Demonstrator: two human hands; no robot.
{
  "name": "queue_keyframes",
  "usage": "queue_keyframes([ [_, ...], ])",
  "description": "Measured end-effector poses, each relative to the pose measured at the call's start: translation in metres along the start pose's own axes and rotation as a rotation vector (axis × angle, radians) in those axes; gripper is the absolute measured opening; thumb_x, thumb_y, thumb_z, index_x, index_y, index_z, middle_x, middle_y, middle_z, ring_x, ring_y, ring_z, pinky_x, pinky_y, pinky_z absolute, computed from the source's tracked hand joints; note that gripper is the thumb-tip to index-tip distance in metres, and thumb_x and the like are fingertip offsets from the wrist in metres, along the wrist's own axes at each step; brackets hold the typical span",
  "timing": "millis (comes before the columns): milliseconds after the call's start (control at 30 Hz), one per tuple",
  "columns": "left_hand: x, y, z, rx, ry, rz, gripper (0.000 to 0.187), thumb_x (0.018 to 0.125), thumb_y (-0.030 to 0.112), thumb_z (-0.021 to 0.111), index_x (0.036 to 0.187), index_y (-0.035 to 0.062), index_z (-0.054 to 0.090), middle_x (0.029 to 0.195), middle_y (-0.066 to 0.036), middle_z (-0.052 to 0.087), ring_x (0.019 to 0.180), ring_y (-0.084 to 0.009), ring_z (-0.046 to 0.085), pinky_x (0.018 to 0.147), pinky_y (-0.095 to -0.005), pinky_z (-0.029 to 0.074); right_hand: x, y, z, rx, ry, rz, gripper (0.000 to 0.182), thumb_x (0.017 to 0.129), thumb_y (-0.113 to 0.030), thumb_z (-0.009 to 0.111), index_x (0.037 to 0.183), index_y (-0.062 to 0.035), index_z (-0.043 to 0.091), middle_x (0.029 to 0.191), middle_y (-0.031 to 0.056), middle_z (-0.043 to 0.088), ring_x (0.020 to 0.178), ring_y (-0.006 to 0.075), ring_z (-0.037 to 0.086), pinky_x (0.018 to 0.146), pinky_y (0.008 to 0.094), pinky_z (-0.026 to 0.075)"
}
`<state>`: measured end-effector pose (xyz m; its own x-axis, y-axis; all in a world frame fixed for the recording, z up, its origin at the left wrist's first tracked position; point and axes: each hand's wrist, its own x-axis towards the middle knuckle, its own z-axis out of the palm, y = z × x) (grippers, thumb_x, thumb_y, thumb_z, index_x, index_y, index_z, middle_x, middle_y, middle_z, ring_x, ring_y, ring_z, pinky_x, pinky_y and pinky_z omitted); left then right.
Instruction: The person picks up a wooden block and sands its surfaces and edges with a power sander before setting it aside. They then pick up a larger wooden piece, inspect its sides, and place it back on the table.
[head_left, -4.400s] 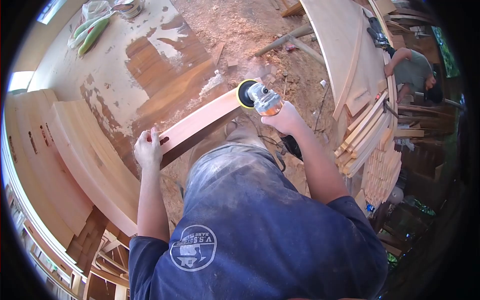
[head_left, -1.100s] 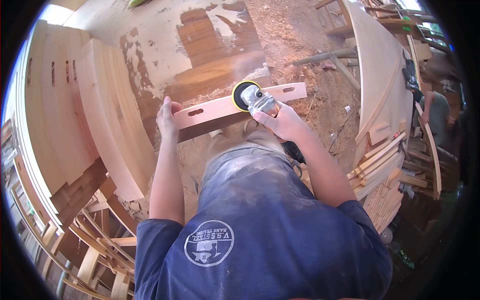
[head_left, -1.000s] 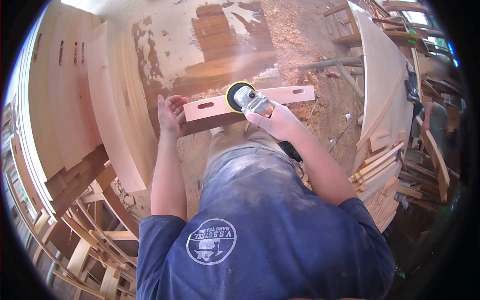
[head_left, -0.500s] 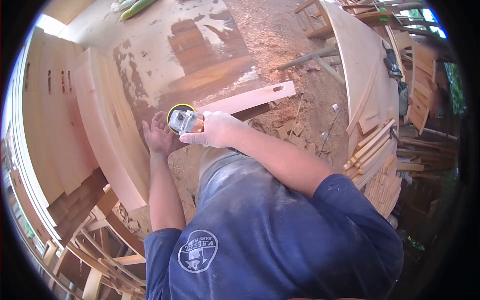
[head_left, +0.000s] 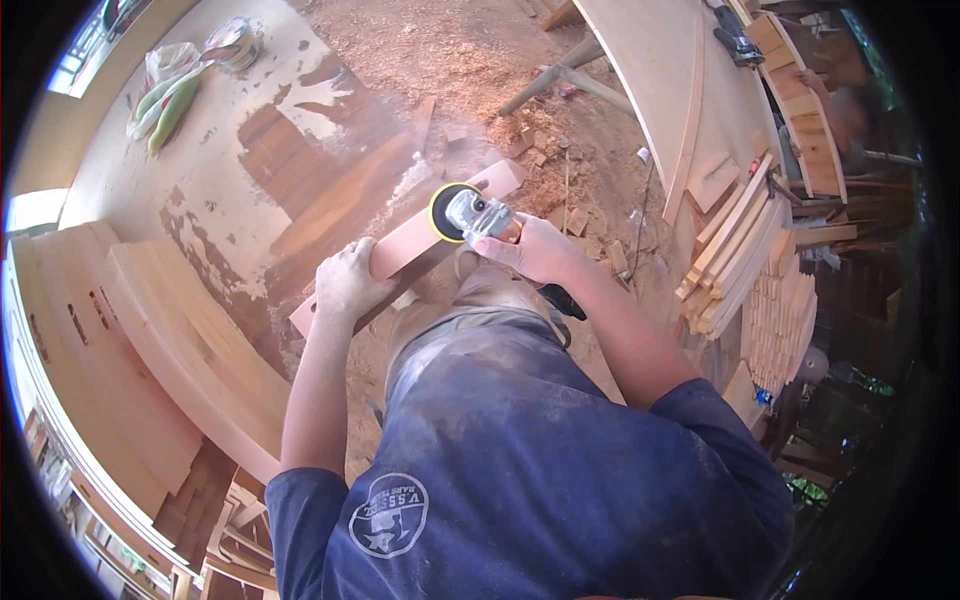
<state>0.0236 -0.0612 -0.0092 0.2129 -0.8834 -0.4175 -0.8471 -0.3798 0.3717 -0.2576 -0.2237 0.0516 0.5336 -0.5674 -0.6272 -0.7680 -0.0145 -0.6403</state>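
Observation:
My right hand [head_left: 541, 250] is wrapped round the body of an angle grinder [head_left: 484, 216] fitted with a yellow-rimmed sanding disc [head_left: 440, 213]. Its disc is tilted against the upper face of a pale wooden board [head_left: 408, 246], towards the far end, where a slot is partly covered by the tool. My left hand [head_left: 352, 281] grips the board nearer its left end, fingers over the top edge. The board lies slanted across the front of my body. Fine dust hangs in the air beyond the disc.
Broad planks [head_left: 190, 340] stand along the left. Behind the board is a stained wooden surface [head_left: 330, 180] carrying a plastic bag [head_left: 172, 62] and a green item [head_left: 176, 112]. Stacked wood strips [head_left: 735, 250] and a worktop [head_left: 660, 60] are at right, with a blurred person [head_left: 852, 115] beyond.
My left hand, open beside the grinder before, now grips the board. The grinder has moved along the board towards its slotted end, and dust has appeared. The view has shifted.

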Motion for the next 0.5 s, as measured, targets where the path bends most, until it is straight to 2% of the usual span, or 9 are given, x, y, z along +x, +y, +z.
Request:
queue_keyframes([
  [33,0.008,0.011,-0.002,-0.005,-0.046,-0.037,0.053,0.080,0.044,0.082,0.122,0.0123,0.071,0.118,-0.013,0.079,0.115,-0.0336,0.074,0.099,-0.0473,0.059,-0.008,-0.009,-0.014,0.002,-0.003,0.096,0.086,0.088,-0.082,0.072,0.133,-0.0088,0.075,0.118,0.0221,0.078,0.119,0.0382,0.074,0.103,0.0447,0.056],
  [133,0.011,0.018,-0.007,-0.031,-0.068,-0.022,0.052,0.080,0.041,0.081,0.124,0.0151,0.070,0.119,-0.013,0.079,0.115,-0.0334,0.075,0.099,-0.0474,0.059,-0.004,0.020,-0.038,0.077,0.080,0.102,0.084,0.089,-0.079,0.074,0.129,-0.0055,0.075,0.101,0.0180,0.079,0.097,0.0304,0.078,0.089,0.0407,0.059],
  [167,0.012,0.021,-0.007,-0.025,-0.080,-0.042,0.052,0.080,0.040,0.081,0.124,0.0156,0.070,0.119,-0.012,0.079,0.115,-0.0331,0.075,0.100,-0.0473,0.059,-0.005,0.024,-0.050,0.065,0.092,0.181,0.083,0.090,-0.078,0.075,0.124,-0.0024,0.075,0.083,0.0118,0.074,0.073,0.0209,0.072,0.071,0.0363,0.057],
  [267,0.013,0.022,-0.009,-0.008,-0.082,-0.067,0.053,0.079,0.040,0.080,0.126,0.0169,0.070,0.121,-0.012,0.079,0.116,-0.0325,0.074,0.101,-0.0467,0.059,-0.001,0.031,-0.058,0.148,0.139,0.314,0.085,0.089,-0.079,0.075,0.121,-0.0006,0.074,0.075,0.0069,0.068,0.059,0.0145,0.061,0.059,0.0333,0.052],
  [300,0.011,0.020,-0.007,-0.006,-0.065,-0.044,0.053,0.080,0.041,0.080,0.126,0.0170,0.071,0.121,-0.012,0.079,0.116,-0.0325,0.074,0.101,-0.0463,0.058,-0.005,0.023,-0.058,0.143,0.132,0.312,0.089,0.088,-0.082,0.073,0.124,-0.0009,0.074,0.083,0.0126,0.074,0.073,0.0225,0.072,0.071,0.0379,0.058],
  [400,0.013,0.017,-0.004,0.006,-0.073,-0.038,0.054,0.080,0.041,0.079,0.129,0.0182,0.071,0.125,-0.012,0.078,0.119,-0.0316,0.074,0.103,-0.0457,0.058,-0.005,0.019,-0.036,0.088,0.130,0.110,0.092,0.088,-0.085,0.070,0.129,-0.0029,0.074,0.096,0.0192,0.079,0.094,0.0337,0.078,0.086,0.0438,0.060],
  [433,0.014,0.020,-0.006,0.013,-0.085,-0.045,0.055,0.080,0.041,0.079,0.130,0.0181,0.071,0.126,-0.012,0.078,0.119,-0.0315,0.074,0.102,-0.0456,0.058,-0.001,0.026,-0.027,0.057,0.153,0.037,0.092,0.088,-0.087,0.067,0.129,-0.0052,0.075,0.107,0.0234,0.080,0.113,0.0412,0.076,0.097,0.0472,0.058],
  [500,0.011,0.022,-0.008,0.015,-0.100,-0.071,0.057,0.081,0.040,0.079,0.132,0.0184,0.070,0.129,-0.011,0.078,0.121,-0.0305,0.073,0.104,-0.0456,0.057,0.000,0.026,-0.029,0.017,0.149,0.073,0.091,0.087,-0.087,0.068,0.125,-0.0048,0.077,0.106,0.0228,0.080,0.109,0.0414,0.077,0.095,0.0477,0.058],
])
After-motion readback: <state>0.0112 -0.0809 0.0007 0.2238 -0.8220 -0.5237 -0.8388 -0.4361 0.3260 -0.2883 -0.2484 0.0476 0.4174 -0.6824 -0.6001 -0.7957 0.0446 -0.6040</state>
